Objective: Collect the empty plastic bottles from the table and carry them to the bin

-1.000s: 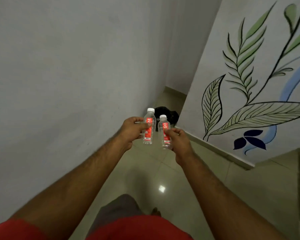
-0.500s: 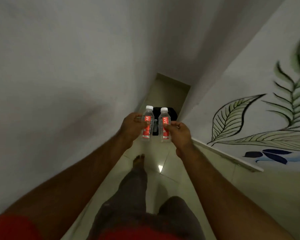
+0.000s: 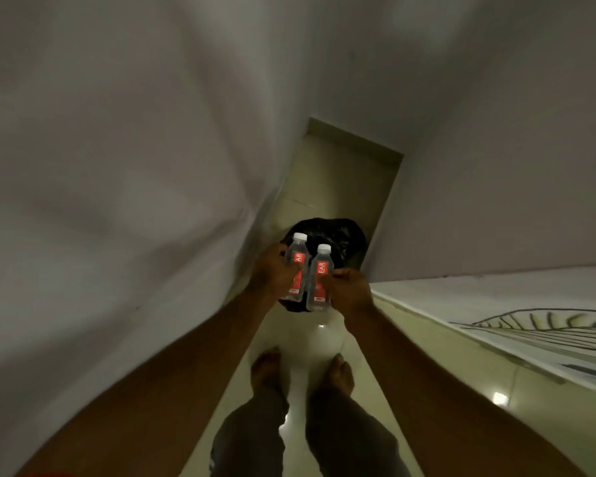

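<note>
Two clear plastic bottles with white caps and red labels are held upright side by side in front of me. My left hand [image 3: 272,273] grips the left bottle [image 3: 296,268] around its middle. My right hand [image 3: 350,287] grips the right bottle [image 3: 319,280] the same way. Straight beyond and below the bottles stands a bin lined with a black bag [image 3: 338,237], on the floor of a narrow passage. The bottles hide the near part of the bin.
A plain white wall [image 3: 117,201] runs close along the left. On the right another white wall ends at a corner, with a painted leaf mural [image 3: 547,325] lower right. My bare feet [image 3: 265,370] stand on glossy cream floor tiles [image 3: 310,346]. The passage continues behind the bin.
I have walked forward along the passage: the bin is nearer and larger behind the bottles. The mural has slid off to the right. Both hands still hold their bottles.
</note>
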Demonstrator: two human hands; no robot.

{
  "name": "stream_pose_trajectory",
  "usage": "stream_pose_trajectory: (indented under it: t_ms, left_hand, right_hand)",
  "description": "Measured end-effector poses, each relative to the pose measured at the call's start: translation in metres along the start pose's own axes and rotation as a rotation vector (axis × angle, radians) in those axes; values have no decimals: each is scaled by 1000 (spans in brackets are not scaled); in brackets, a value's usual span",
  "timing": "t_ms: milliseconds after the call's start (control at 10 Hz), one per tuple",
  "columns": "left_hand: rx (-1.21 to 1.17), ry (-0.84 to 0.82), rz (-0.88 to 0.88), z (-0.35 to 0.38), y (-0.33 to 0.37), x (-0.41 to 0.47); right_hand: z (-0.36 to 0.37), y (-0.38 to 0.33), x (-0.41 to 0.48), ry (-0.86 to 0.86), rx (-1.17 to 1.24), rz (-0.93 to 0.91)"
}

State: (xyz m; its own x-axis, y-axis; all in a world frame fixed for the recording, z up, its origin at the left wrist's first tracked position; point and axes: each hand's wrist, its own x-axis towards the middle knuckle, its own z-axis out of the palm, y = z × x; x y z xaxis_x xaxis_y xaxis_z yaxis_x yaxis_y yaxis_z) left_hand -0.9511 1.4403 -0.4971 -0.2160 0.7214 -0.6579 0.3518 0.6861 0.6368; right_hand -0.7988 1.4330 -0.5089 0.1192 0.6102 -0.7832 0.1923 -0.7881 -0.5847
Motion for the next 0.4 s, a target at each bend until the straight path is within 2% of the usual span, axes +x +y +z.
stream_pose_trajectory:
  t_ms: [200,300,400]
  left_hand:
    - [180,21,58,61,-59,95]
    - [226,49,74,76,-73,109]
    - [303,119,150,90,-85,108]
  right_hand:
    - [25,54,108,89,-136,6]
    - [26,62,120,115,-148,-22]
    - [27,69,121,122,-54,-60]
